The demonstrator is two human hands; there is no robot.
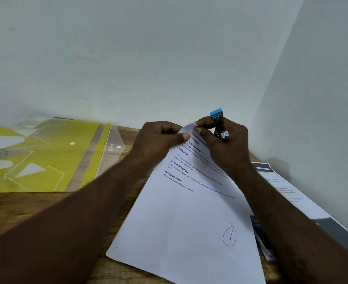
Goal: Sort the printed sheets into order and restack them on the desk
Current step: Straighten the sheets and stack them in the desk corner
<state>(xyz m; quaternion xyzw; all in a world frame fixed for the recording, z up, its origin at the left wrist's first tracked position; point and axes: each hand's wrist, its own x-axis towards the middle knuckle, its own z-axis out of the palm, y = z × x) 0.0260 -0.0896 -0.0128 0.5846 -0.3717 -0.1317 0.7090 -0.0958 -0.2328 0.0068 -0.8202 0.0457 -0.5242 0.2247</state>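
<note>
**Corner of a printed sheet pinched by both hands, stapler gripped in the right**

On the white printed paper sheet (189, 222), the bold headings "TASK GOAL", "TASK DESCRIPTION" and "REQUIRED PROPS" can be read. Above them, a heading ending in "SCENE SETUP" is partly covered by the right hand (226, 146). The finer lines beneath the headings cannot be read reliably. A pen mark, a short stroke inside a hand-drawn loop, is seen on the blank lower part of the sheet, near the right forearm.

The sheet is laid slantwise on the brown wooden counter (25, 206), reaching from the hands back toward the person between the two forearms. Its far corner is lifted and curled. That corner is pinched by the left hand (160, 140) between thumb and fingers, and the same corner is nipped by the thumb and forefinger of the right hand. The remaining right fingers are curled round a small metal stapler with a blue cap (218, 124), which is held upright just beyond the corner.

Further printed sheets with dark header bands (288, 187) are spread under and to the right of the right forearm; their text is blurred. A translucent yellow plastic folder with pale geometric shapes (46, 156) is laid flat well to the left of the left hand.
</note>
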